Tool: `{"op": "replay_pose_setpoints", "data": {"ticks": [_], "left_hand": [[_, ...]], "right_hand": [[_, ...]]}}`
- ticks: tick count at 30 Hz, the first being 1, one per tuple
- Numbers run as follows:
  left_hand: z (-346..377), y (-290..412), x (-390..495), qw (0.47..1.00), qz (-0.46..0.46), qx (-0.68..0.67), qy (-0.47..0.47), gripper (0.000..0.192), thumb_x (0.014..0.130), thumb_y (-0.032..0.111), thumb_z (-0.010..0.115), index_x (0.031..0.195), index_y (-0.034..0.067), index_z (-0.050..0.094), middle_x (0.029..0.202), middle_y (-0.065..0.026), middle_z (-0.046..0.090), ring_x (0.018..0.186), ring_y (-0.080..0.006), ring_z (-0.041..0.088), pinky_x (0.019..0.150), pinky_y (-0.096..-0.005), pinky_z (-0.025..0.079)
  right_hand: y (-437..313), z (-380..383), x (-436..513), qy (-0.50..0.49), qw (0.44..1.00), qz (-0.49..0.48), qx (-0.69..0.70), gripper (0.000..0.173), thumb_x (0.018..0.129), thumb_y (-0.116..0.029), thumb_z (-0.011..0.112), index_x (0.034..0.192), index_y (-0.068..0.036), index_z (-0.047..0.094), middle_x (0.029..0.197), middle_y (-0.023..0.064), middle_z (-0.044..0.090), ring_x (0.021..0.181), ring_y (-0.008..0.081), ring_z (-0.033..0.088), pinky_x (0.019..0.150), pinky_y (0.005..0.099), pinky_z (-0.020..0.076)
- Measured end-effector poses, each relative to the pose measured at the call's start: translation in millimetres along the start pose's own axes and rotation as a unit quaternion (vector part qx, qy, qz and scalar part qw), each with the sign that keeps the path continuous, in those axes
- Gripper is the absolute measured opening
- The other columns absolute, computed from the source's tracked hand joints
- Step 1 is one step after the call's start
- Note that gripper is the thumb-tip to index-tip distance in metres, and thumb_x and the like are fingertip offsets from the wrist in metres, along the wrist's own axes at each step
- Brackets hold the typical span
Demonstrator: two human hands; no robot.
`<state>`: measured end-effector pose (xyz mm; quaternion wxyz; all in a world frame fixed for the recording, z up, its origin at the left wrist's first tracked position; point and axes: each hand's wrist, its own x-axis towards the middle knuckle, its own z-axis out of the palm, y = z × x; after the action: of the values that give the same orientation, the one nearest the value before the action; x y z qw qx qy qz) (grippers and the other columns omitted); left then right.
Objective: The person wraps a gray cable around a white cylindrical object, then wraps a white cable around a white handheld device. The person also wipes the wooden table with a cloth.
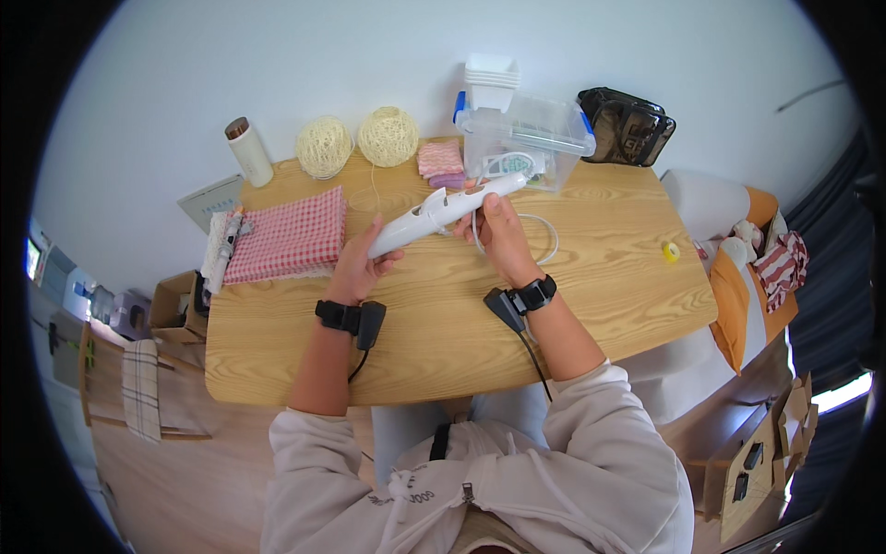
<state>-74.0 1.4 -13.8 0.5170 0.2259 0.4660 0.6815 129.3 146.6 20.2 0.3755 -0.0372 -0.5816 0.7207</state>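
Both hands hold a long white wand-shaped appliance [415, 225], probably a hair curling iron, slanting above the wooden table. My left hand [363, 263] grips its thicker lower-left end. My right hand [500, 232] is closed round the part near the upper-right end, with thumb on top. A white cord [554, 242] loops from beside my right hand onto the table. A small clip or lever stands up from the middle of the wand. Both wrists wear black straps with small black devices.
The wooden table [429, 346] bears a red checked cloth [291, 239] at left, two woven string balls [387, 136], a white bottle [250, 154], folded pink cloth [441, 159], a clear plastic box [526, 138], a black bag [626, 128] and a yellow tape roll [671, 252].
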Motion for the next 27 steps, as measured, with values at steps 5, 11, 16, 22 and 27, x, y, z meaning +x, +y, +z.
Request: {"op": "replay_pose_setpoints", "data": {"ticks": [5, 11, 16, 22, 27], "left_hand": [[4.2, -0.2, -0.2, 0.999, 0.039, -0.023, 0.006, 0.041, 0.095, 0.033, 0.06, 0.112, -0.005, 0.058, 0.098, -0.012, 0.066, 0.08, -0.0175, 0.068, 0.065, -0.0199, 0.058], [4.9, 2.7, -5.4, 0.994, 0.108, -0.013, -0.007, 0.037, 0.094, 0.024, 0.062, 0.113, -0.008, 0.057, 0.108, -0.0151, 0.064, 0.093, -0.0239, 0.067, 0.078, -0.0244, 0.058], [5.6, 3.7, -6.7, 0.991, 0.131, 0.003, -0.012, 0.035, 0.093, 0.019, 0.064, 0.117, -0.005, 0.057, 0.113, -0.0134, 0.063, 0.099, -0.0227, 0.066, 0.083, -0.0276, 0.057], [5.7, 1.4, -6.3, 0.987, 0.157, 0.037, 0.005, 0.031, 0.094, 0.012, 0.061, 0.121, -0.001, 0.055, 0.118, -0.011, 0.06, 0.104, -0.0203, 0.063, 0.089, -0.028, 0.056], [8.5, -0.6, -7.8, 0.981, 0.189, 0.044, -0.009, 0.033, 0.087, 0.005, 0.068, 0.118, 0.0, 0.058, 0.116, -0.0083, 0.061, 0.106, -0.0176, 0.061, 0.091, -0.0293, 0.054]], "right_hand": [[2.3, -1.4, 0.8, 0.05, 0.998, 0.024, -0.022, 0.046, 0.104, -0.041, 0.035, 0.129, -0.005, 0.048, 0.084, 0.003, 0.057, 0.075, 0.0125, 0.057, 0.068, 0.0248, 0.0429], [2.1, -6.8, -0.3, 0.07, 0.996, 0.047, -0.032, 0.035, 0.104, -0.038, 0.038, 0.114, -0.008, 0.054, 0.08, 0.0005, 0.051, 0.064, 0.0091, 0.047, 0.06, 0.0234, 0.0394], [2.7, -6.7, -1.0, 0.098, 0.992, 0.081, -0.006, 0.031, 0.103, -0.037, 0.043, 0.102, -0.009, 0.054, 0.074, -0.0019, 0.045, 0.056, 0.0065, 0.038, 0.052, 0.0222, 0.0327], [1.0, -6.7, -1.3, 0.131, 0.986, 0.097, -0.017, 0.036, 0.101, -0.039, 0.047, 0.089, -0.007, 0.056, 0.069, -0.0018, 0.048, 0.051, 0.0051, 0.039, 0.046, 0.0222, 0.0304], [-0.7, -7.2, -4.0, 0.134, 0.983, 0.104, -0.073, 0.039, 0.102, -0.041, 0.042, 0.098, -0.006, 0.059, 0.07, -0.0006, 0.053, 0.051, 0.0061, 0.041, 0.047, 0.0215, 0.0327]]}}
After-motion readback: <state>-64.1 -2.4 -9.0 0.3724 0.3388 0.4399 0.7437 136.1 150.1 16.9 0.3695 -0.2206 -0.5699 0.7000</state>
